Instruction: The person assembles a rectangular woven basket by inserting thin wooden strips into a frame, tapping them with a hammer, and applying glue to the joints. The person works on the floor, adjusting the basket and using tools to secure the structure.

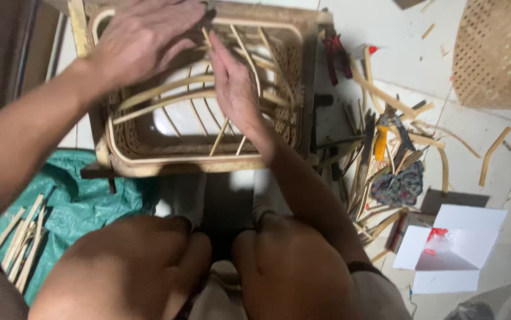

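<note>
Left hand (142,38) lay flat over the far rim of the rattan frame (202,160) on the floor before the knees, right hand (231,83) pressed open-fingered on a thin cross strip (240,50), gripping nothing; excess pressure risked snapping the strip or springing it loose.

Not much room to the right of the bamboo frame (208,101): that stretch of floor (398,65) is jammed with bamboo strips (386,98), tools (380,142) and a rag (399,185). Left side has the green tarp (83,201) with more sticks (21,240). Between the frame's ribs there are open gaps, the widest near its lower left corner.
</note>
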